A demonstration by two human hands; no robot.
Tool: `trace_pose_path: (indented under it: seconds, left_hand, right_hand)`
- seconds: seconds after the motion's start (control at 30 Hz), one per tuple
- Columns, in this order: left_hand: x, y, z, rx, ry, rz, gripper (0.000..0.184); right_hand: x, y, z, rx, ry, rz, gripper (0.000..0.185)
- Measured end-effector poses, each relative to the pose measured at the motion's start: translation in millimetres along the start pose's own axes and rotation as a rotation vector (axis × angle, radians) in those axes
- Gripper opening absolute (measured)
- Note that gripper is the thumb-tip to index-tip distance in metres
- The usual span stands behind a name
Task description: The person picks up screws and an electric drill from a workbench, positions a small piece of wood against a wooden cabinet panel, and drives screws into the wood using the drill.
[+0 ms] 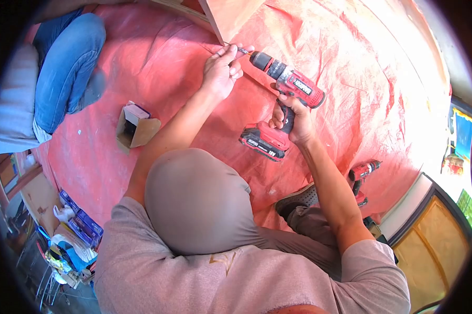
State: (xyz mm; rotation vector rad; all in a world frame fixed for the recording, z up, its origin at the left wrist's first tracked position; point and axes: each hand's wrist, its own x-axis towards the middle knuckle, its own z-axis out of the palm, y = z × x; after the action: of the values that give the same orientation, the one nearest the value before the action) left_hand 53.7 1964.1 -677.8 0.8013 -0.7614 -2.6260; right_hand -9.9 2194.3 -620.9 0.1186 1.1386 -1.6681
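Observation:
My right hand (297,121) is wrapped around the grip of a red and black cordless drill (305,90), its 18V battery at the bottom. The drill points up and left toward a wooden panel (228,21). My left hand (221,74) pinches the front end of the drill bit (241,51) close to the panel's lower corner. Whether a screw sits between those fingertips is hidden.
A red tarp (115,68) covers the ground. An opened cardboard box (137,126) lies left of my arm. Another person's jeans-clad leg (71,68) is at upper left. A second drill (362,175) stands by my shoe (298,201). A framed panel (429,246) leans at right.

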Motion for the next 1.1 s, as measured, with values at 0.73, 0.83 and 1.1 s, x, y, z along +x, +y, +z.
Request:
trace_pose_path:
  seconds: [0.73,0.83,1.1]
  left_hand:
    - [26.3,-24.4,-20.5,0.169,0.043,-0.015,0.022]
    - [19.1,-10.9,-50.8,0.461,0.046,0.043,0.028]
    - [29.1,11.8,-106.0,0.984,0.183,0.254,0.035]
  right_hand:
    - [48.2,28.1,-53.4,0.221,-0.134,0.082,0.022]
    - [53.1,28.9,-63.5,0.201,-0.145,0.104,0.023]
    - [57.9,38.3,-83.2,0.222,-0.168,0.116,0.023]
